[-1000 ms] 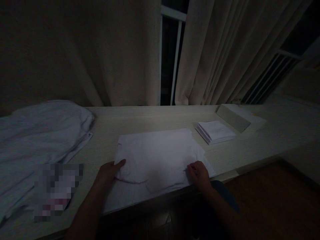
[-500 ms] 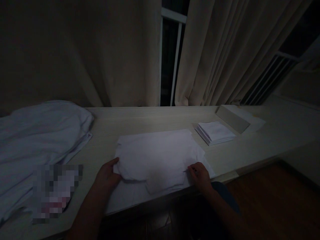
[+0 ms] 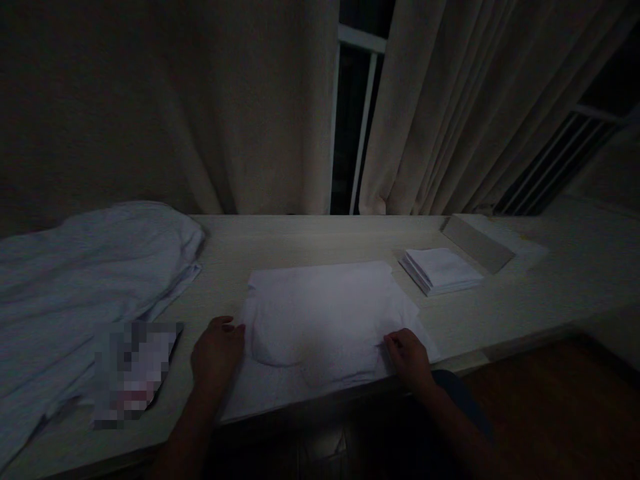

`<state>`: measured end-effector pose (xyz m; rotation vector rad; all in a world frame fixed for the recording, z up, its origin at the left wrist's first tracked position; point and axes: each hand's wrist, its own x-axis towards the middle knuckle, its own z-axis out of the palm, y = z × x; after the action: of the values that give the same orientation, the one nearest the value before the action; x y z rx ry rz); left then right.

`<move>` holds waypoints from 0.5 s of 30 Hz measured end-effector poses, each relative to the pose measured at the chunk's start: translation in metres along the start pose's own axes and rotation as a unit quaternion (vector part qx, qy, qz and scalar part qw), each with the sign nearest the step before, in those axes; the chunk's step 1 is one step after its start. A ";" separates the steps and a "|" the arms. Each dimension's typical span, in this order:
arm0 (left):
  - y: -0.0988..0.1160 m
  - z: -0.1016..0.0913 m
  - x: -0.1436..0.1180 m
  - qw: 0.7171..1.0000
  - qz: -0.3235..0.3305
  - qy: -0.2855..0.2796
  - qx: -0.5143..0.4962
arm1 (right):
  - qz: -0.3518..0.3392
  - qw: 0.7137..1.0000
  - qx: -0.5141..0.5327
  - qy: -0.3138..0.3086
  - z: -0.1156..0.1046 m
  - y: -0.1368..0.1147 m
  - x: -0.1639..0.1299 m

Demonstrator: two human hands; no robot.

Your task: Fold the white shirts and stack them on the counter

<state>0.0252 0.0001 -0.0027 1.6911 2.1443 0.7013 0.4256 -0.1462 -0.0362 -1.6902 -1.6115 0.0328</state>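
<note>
Along the long pale tabletop (image 3: 295, 243), beside a rumpled white heap (image 3: 110, 267) at the left, the white cloth (image 3: 320, 307) lies spread by the front edge: plain, roughly oblong, layered, its back edge nearly straight, a curved fold line crossing its front left and a grey shadow darkening the front middle. A smaller folded white stack (image 3: 443, 269) sits just beyond its right side; the left hand (image 3: 217, 351) is at the cloth's left edge with fingers bent, the right hand (image 3: 407, 357) at its front right with fingers curled in, and whether either pinches the fabric I cannot tell
</note>
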 end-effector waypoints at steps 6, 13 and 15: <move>-0.005 0.009 0.002 0.997 -0.002 -0.047 0.057 | -0.039 0.999 -0.009 0.004 0.005 -0.013 0.001; -0.019 0.009 0.012 0.995 -0.013 -0.071 0.072 | -0.207 0.973 -0.041 -0.098 0.062 -0.110 0.037; -0.021 0.006 0.014 0.995 -0.010 -0.075 0.068 | -0.259 0.952 -0.040 -0.158 0.098 -0.147 0.049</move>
<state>0.0082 0.0107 -0.0181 1.7272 2.1431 0.4152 0.2622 -0.0712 -0.0013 -1.3144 -2.2842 -0.0257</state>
